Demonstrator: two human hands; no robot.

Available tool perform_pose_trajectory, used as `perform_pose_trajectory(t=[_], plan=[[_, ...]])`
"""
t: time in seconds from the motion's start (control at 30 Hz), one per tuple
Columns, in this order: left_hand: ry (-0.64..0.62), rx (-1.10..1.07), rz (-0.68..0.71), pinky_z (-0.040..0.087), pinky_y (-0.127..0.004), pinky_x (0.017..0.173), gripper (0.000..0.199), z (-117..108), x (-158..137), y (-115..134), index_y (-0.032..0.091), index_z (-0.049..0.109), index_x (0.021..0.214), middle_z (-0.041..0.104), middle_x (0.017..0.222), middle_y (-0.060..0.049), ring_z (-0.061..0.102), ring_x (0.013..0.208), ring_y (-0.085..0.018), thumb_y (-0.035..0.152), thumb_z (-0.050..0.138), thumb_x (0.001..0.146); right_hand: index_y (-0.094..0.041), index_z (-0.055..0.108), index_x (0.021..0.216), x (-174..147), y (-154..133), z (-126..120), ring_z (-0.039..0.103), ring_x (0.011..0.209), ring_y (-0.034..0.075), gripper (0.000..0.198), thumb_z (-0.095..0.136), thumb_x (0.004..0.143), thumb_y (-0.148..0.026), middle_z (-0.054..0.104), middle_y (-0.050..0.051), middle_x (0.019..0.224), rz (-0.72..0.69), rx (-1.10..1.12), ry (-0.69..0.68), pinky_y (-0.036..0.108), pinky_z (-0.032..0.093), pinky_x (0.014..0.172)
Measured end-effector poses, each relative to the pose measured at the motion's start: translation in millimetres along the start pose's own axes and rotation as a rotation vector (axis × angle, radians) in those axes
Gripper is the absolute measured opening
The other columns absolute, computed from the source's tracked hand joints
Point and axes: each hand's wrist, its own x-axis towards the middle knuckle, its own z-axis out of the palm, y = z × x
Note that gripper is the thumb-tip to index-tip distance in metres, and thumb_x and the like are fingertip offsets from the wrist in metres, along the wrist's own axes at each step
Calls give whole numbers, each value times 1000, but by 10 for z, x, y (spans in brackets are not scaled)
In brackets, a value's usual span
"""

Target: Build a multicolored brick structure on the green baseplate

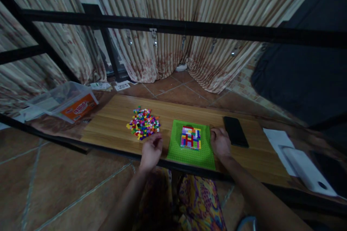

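Note:
A green studded baseplate [176, 151] lies on the wooden board in front of me. On it sits a square patch of building bricks [191, 138] in red, white, blue, yellow and purple. To its left is a heap of small loose building bricks [143, 123] in many colours. My left hand [151, 151] is at the near edge of the heap, fingers curled and pinched together; anything between them is too small to make out. My right hand [221, 142] rests by the baseplate's right edge with its fingers curled in, and what they may hold is hidden.
A black phone [235, 131] lies right of my right hand. At the far left stands a clear plastic bin [62, 97] with an orange label. White papers and a white device [309, 169] lie at the right. A dark metal bar [189, 27] crosses before striped curtains [173, 0].

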Motion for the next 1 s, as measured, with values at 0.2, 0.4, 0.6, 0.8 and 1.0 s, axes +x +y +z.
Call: perform_pose_trajectory(t=[0.2, 0.4, 0.6, 0.8, 1.0], plan=[[92, 228, -4, 53, -32, 83, 18, -116, 10, -20, 16, 66, 95, 70, 95, -8, 67, 88, -19, 16, 53, 83, -18, 66, 85, -9, 31, -19, 53, 84, 23, 28, 40, 87, -26, 61, 9, 85, -29, -4, -11, 36, 45, 82], [87, 506, -34, 52, -33, 81, 20, 11, 125, 115, 15, 65, 102, 68, 101, -12, 67, 89, -23, 19, 55, 84, -19, 66, 85, -10, 64, -23, 54, 87, 25, 29, 38, 86, -28, 62, 11, 86, -44, -19, -12, 39, 46, 84], [52, 695, -149, 51, -32, 69, 21, 130, 181, 220, 16, 64, 103, 64, 113, -16, 68, 85, -25, 25, 50, 89, -20, 64, 86, -15, 71, -39, 55, 86, 25, 27, 39, 87, -30, 61, 10, 85, -34, -8, -21, 40, 46, 83], [85, 646, -110, 49, -29, 71, 17, 102, 150, 147, 19, 64, 97, 66, 105, -11, 67, 84, -21, 23, 48, 91, -20, 63, 85, -14, 59, -47, 55, 86, 25, 27, 38, 87, -29, 60, 9, 84, -35, 1, -12, 39, 45, 82], [155, 431, -10, 49, -28, 75, 16, 24, 90, 31, 18, 59, 99, 68, 91, -8, 67, 86, -21, 22, 46, 92, -18, 64, 85, -12, 53, -51, 55, 86, 24, 27, 39, 87, -28, 60, 10, 85, -39, -8, -33, 38, 45, 83]])
